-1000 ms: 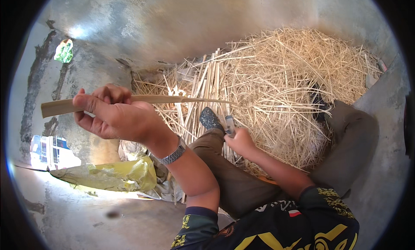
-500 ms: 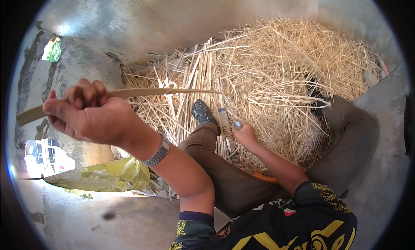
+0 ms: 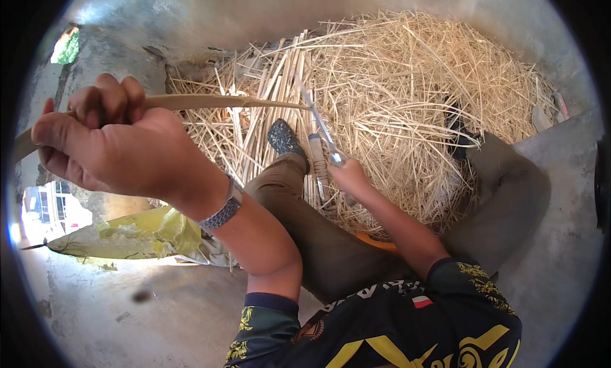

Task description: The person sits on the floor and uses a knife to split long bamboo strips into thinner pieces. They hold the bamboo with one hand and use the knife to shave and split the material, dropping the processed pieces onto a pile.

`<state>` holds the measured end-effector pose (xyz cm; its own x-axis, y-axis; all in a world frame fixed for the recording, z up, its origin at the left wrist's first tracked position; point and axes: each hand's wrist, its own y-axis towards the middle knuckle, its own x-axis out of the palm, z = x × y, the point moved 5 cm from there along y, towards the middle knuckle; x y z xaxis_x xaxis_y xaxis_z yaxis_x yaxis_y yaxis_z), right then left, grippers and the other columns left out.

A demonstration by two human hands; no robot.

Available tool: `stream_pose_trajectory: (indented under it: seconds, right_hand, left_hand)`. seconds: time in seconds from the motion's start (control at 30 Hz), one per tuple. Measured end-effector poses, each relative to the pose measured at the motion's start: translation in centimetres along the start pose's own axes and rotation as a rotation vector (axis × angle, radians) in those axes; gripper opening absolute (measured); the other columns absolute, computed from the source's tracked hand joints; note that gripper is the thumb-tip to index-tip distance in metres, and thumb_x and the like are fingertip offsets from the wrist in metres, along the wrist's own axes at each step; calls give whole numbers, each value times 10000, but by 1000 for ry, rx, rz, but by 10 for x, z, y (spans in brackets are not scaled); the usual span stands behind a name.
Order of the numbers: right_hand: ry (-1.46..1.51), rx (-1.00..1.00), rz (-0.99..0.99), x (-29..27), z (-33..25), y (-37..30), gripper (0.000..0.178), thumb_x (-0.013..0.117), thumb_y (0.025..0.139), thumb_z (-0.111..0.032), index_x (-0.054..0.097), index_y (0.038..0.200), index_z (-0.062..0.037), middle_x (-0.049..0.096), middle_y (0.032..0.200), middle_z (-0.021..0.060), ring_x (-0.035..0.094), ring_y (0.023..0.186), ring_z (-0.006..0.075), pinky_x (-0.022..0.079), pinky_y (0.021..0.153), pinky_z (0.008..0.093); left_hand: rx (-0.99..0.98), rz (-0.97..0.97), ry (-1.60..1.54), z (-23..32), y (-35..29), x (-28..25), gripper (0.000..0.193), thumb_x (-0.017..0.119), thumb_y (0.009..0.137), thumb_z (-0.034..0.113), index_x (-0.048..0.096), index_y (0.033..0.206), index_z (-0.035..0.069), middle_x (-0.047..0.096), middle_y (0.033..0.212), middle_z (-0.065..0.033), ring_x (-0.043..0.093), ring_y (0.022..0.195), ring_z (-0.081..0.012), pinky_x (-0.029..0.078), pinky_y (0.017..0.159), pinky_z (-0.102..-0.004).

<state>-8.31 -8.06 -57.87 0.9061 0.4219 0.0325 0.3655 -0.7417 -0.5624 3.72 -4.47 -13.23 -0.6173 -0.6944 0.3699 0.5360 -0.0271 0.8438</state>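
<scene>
My left hand (image 3: pixel 114 139), raised at the left, is closed around a long, pale bamboo strip (image 3: pixel 197 101). The strip runs rightward and tapers to a thin tip over the pile. Lower and further right, my right hand (image 3: pixel 352 178) grips a knife (image 3: pixel 321 127) by its handle, which is mostly hidden in the fist. Its narrow blade points up and away, and the strip's tip meets or passes close by it; contact cannot be made out. Beside my dark shoe (image 3: pixel 283 137) lies a wooden piece with cord-like wrapping (image 3: pixel 318 158).
Thin shavings (image 3: pixel 420 88) form a wide heap ahead and to the right. Longer split strips (image 3: pixel 280 81) lie left of it. A yellowish sack (image 3: pixel 149 234) rests at the left, below a bright wall opening (image 3: pixel 54 209). Something orange (image 3: pixel 375 242) shows beside my leg.
The knife has swung up and forward, so its blade now shows at the strip's tip. My left hand still holds the strip. The whole view has shifted slightly.
</scene>
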Motion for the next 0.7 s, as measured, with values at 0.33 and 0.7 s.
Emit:
stream_pose_trajectory:
  seconds: [0.33,0.7]
  right_hand:
    - [-295,-87,81,20,26,44,277,685,801,-224,667,778,51,685,700,195,692,685,361,529,659,444]
    - [-241,40,2,7,23,64,237,692,818,-201,698,854,34,660,662,146,652,597,265,525,593,430]
  left_hand:
    - [-40,181,116,-7,10,-18,254,549,1054,325,460,1025,90,388,648,-1,301,490,-93,220,446,-261]
    - [-24,169,198,-10,16,-34,200,491,1050,256,470,1042,57,395,693,-46,350,495,-118,289,462,-273]
